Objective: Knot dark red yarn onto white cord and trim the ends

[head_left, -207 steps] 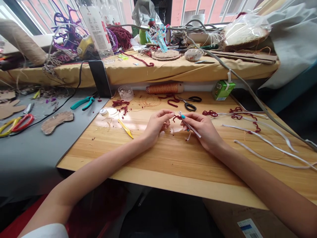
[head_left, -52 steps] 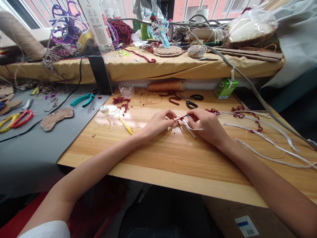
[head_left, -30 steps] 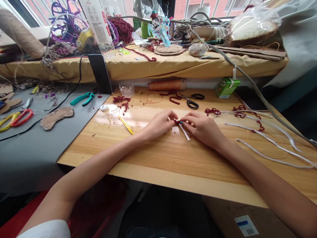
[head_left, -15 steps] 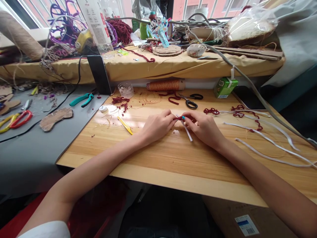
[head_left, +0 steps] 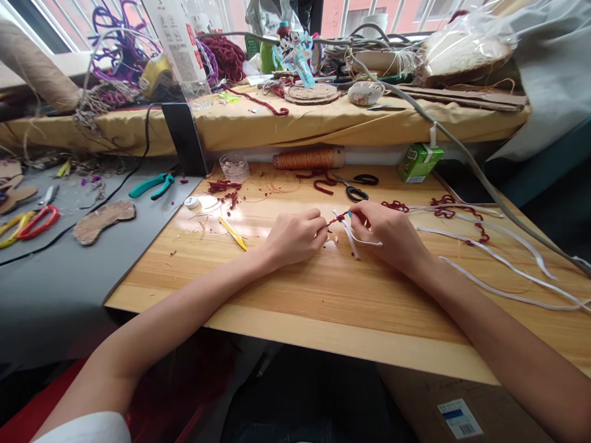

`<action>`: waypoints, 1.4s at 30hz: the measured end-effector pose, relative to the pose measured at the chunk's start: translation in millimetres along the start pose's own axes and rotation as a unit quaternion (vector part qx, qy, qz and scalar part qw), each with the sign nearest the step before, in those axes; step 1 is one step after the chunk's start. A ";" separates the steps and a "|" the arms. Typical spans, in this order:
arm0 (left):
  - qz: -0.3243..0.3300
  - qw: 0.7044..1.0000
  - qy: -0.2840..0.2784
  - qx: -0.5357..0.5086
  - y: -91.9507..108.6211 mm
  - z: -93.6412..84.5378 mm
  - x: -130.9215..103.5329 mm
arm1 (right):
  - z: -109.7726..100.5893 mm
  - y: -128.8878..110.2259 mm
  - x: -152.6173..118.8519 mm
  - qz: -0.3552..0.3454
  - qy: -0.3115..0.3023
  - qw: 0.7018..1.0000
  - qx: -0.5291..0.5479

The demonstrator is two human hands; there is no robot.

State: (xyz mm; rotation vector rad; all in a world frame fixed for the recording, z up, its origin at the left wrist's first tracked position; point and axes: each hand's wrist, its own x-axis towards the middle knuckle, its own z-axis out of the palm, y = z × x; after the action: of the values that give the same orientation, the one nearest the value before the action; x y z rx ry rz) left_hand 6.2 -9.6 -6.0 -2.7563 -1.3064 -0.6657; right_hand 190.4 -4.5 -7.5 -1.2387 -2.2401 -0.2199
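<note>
Between my hands a short dark red yarn (head_left: 340,218) is stretched just above the wooden table. My left hand (head_left: 302,234) pinches its left end, and my right hand (head_left: 381,226) pinches its right end. A white cord (head_left: 353,240) crosses the yarn at its middle, with its ends hanging toward me and to the right. Whether the yarn is knotted round the cord is too small to tell. Small red bits lie on the table below. Black-handled scissors (head_left: 356,192) rest just behind my right hand.
More white cords (head_left: 503,258) and knotted red yarn (head_left: 443,209) lie at the right. A yellow tool (head_left: 233,233) is left of my left hand. Behind stand a clear cup (head_left: 234,167), an orange thread cone (head_left: 308,159) and a green drink carton (head_left: 420,163). Teal pliers (head_left: 154,184) lie at left.
My hands have moved slightly apart, and the red yarn now shows stretched between them. More of the white cord is visible, with an end pointing right.
</note>
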 end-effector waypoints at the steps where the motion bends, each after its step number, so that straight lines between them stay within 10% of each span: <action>1: 0.001 1.000 -0.001 -0.001 0.2 -0.1 0.0 | 0.1 0.1 -0.1 0.000 -0.002 1.000 -0.003; 32: -0.097 0.988 0.011 -0.117 -5.1 1.5 5.4 | -2.9 3.8 0.1 0.101 -0.021 0.985 -0.141; 42: -0.166 0.914 -0.002 -0.370 -10.7 1.9 9.3 | 0.5 -5.4 2.3 0.072 -0.080 0.983 0.149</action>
State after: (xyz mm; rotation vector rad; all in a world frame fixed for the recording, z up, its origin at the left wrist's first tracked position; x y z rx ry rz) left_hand 4.1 4.6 -5.9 -3.0658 -1.8587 -1.4441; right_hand 184.8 -5.6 -6.0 -1.2822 -2.2025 0.2695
